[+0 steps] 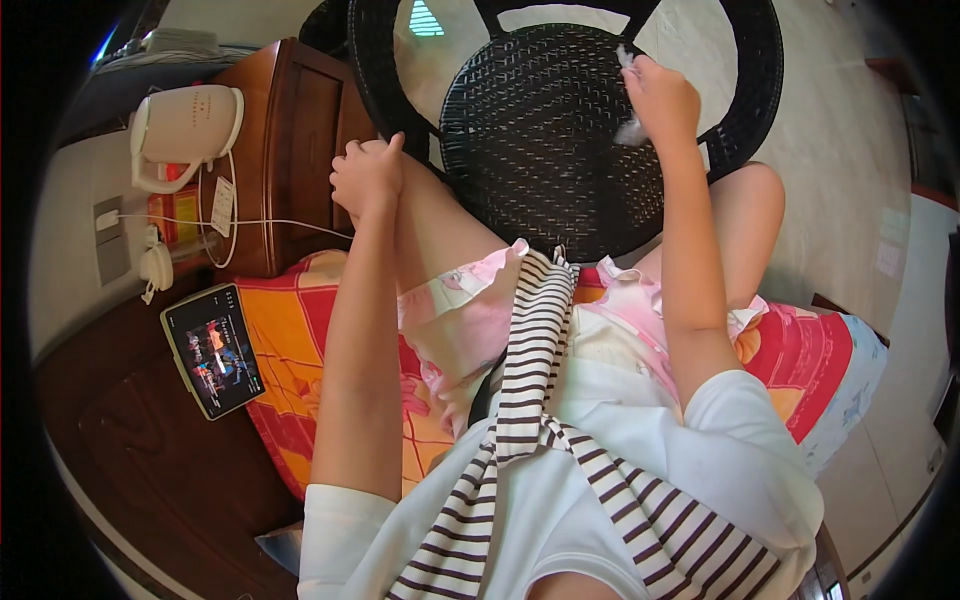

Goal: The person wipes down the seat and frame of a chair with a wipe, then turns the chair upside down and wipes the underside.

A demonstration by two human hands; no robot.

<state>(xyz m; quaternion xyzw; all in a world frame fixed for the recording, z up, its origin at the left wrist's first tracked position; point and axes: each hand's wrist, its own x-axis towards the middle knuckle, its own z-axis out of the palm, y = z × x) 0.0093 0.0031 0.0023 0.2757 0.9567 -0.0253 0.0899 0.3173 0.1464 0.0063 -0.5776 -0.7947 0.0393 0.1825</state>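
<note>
My right hand [662,100] is closed around a crumpled white tissue [630,132], which pokes out above and below the fist. It is over the right side of the black woven seat [540,130] of a wicker chair in front of me. Whether the tissue touches the seat, I cannot tell. On my left knee rests my left hand [365,178], fingers apart and holding nothing.
A tablet [212,350] with a lit screen leans at the left by the orange and red bedding [290,350]. Beyond it are a wooden cabinet [305,160], a pale electric kettle [185,125] and a white cable [280,221]. Tiled floor [830,180] lies at the right.
</note>
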